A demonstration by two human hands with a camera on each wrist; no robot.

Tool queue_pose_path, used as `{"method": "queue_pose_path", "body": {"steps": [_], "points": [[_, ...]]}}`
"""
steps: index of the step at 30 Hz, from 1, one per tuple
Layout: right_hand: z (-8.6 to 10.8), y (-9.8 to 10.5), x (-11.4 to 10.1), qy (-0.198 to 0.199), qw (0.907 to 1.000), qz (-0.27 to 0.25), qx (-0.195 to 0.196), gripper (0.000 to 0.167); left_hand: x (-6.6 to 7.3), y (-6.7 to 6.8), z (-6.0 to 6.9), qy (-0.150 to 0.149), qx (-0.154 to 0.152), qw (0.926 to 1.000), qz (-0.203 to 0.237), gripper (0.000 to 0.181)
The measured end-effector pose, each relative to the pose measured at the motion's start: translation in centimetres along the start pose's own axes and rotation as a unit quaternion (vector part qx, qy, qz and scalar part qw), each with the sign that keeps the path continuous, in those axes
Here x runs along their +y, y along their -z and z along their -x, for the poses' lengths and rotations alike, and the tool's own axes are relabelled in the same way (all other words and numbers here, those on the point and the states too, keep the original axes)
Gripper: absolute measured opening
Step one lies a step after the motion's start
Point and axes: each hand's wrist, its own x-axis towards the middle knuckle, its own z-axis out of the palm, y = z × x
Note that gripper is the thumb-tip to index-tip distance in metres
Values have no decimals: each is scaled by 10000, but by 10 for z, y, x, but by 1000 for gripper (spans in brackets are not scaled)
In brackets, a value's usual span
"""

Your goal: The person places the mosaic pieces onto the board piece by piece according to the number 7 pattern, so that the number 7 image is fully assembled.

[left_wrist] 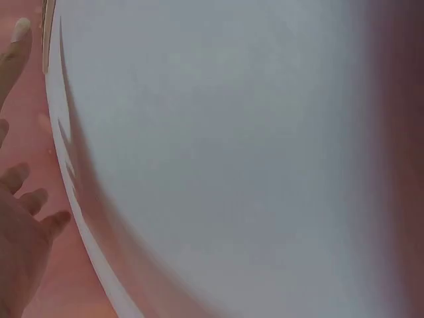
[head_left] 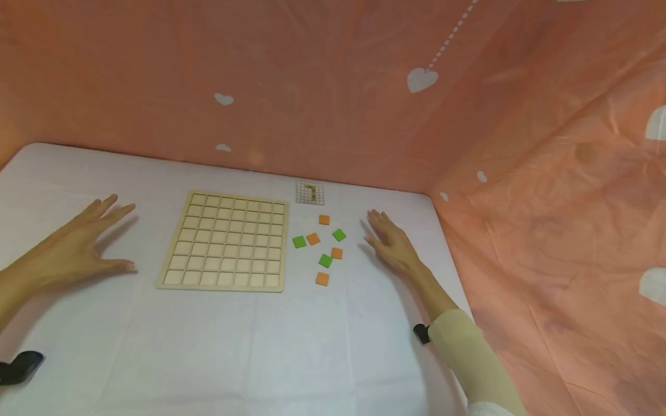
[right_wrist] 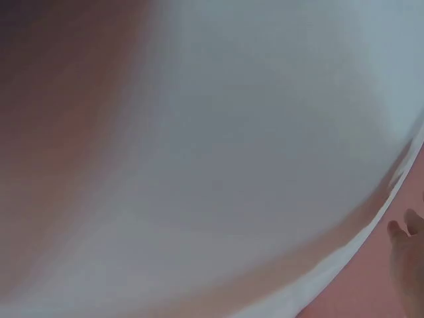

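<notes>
In the head view my left hand, fingers spread and holding nothing, is left of a wooden grid board whose cells hold no tiles. My right hand has its fingers extended, also holding nothing, to the right of the loose tiles. Between the board and that hand lie several orange tiles and three green tiles. A small patterned grid card lies behind them. Part of the left hand shows in the left wrist view, and part of the right hand in the right wrist view.
A white cloth covers the table. An orange curtain with white hearts hangs behind the table and along its right side. Dark bands are at the wrists, the left one near the left edge of the head view.
</notes>
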Motion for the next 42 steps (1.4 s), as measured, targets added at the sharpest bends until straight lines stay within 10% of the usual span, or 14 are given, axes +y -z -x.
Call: {"method": "queue_pose_path", "body": {"steps": [25,34,42], "points": [[-55,-20,-41,-271,9757,-2160,262,48,28,-5,-51,354,-432,9843,1676,89],[-68,-33,-50,-546,9701,-2358,-150,44,33,-10,-60,411,-725,9831,1632,73],[-78,-43,-51,-450,9845,-1681,-234,40,34,-18,-63,429,-549,9883,1354,64]]}}
